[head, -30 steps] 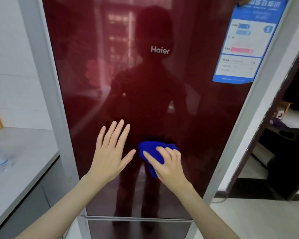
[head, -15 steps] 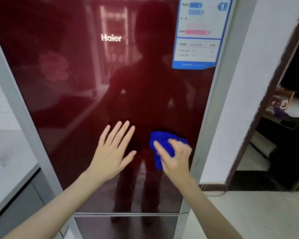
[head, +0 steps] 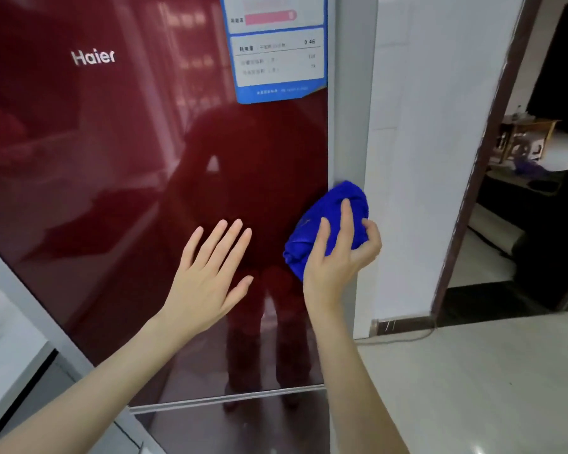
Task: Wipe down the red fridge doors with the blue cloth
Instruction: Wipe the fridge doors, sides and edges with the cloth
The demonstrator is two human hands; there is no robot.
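The glossy red upper fridge door (head: 105, 165) fills the left and middle of the view, with the top of the lower door (head: 230, 427) below a silver seam. My right hand (head: 338, 253) grips the bunched blue cloth (head: 322, 224) and holds it against the door's right edge, where the red glass meets the grey side trim (head: 348, 126). Left of the cloth, my left hand (head: 210, 276) lies flat on the red glass, fingers straight and spread.
A blue and white energy label (head: 276, 50) is stuck on the door's upper right. A white wall (head: 423, 158) stands right of the fridge, then a dark doorway (head: 538, 191). A white counter (head: 4, 342) sits at the lower left. Pale floor tiles (head: 473, 388) spread at the lower right.
My right hand has slid the blue cloth rightward from the door's middle to its right edge. My left hand has stayed flat on the glass. The view has turned right.
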